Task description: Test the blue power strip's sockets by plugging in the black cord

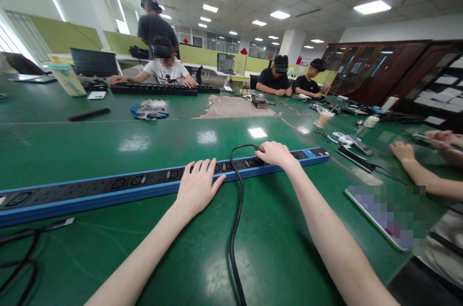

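Seemingly best done with a steady brace, the left hand lies flat, grip released, on the long blue-edged black socket strip across the near green counter, while the right hand, fingers curled, pinches the black cable's plug at a socket further right.

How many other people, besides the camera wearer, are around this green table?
5: one standing and one seated far left, two seated at the far end, one's forearms at right. Others may be hidden.
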{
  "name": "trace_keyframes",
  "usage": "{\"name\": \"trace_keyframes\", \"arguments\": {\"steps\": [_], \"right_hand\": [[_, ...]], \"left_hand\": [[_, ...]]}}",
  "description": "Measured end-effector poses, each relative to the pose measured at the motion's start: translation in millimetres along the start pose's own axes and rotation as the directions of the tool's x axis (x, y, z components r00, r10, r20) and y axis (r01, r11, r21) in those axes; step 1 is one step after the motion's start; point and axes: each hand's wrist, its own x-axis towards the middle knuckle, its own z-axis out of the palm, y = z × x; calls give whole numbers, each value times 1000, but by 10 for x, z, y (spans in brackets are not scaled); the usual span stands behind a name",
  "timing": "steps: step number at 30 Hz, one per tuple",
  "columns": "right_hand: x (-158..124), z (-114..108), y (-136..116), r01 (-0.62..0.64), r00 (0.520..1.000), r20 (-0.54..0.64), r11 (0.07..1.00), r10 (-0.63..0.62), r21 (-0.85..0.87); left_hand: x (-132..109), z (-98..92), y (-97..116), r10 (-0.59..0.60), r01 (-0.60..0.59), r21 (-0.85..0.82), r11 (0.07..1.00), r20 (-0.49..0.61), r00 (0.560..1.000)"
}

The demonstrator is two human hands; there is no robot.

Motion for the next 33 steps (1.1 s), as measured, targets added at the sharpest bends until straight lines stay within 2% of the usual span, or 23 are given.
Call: {"name": "trace_keyframes", "arguments": {"steps": [7, 12, 18, 23, 28, 33], "right_hand": [[-85, 48, -16, -32, 999, -34, 999, 34, 31], [-80, 57, -25, -54, 999, -2, 997, 54, 60], [-180, 100, -100, -83, 992, -97, 996, 86, 33], [-136, 98, -74, -84, 996, -27, 995, 85, 51], [-172, 143, -74, -75, 991, -112, 996, 80, 45], [-159, 123, -71, -72, 994, -74, 996, 76, 44]], "left_hand": [[-7, 6, -2, 1, -1, 1, 1000, -14, 1000], [-8, 28, 3, -4, 4, -4, 1000, -17, 1000], [-4, 43, -8, -1, 1, 3, 1000, -14, 1000], [-5, 37, -3, 2, -2, -12, 1000, -11, 1000], [-8, 36, -1, 1, -1, -26, 1000, -21, 1000], [-12, 43, -7, 1, -1, -17, 1000, -33, 999]]}}
